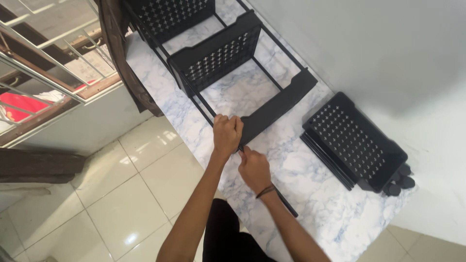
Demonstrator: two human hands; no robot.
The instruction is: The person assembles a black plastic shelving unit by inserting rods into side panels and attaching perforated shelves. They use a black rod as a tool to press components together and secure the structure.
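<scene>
Currently:
- left hand (227, 133) wrapped around the near end of the flat black panel (279, 107), fingers curled tight over its top edge where it meets the front rod (204, 104).
- right hand (253, 167) just below, touching the left; thumb and fingertips pinched on the rod at the panel's corner.
- rack frame lies flat on the marble-pattern table (315, 194); the panel spans between the two long rods.
- one perforated black basket (218, 53) already sits in the frame further up, another (170, 14) beyond it.
- spare basket (352, 140) lies loose on the table by the white wall, well apart from both hands.
- small black caps (400, 182) sit just beside that basket.
</scene>
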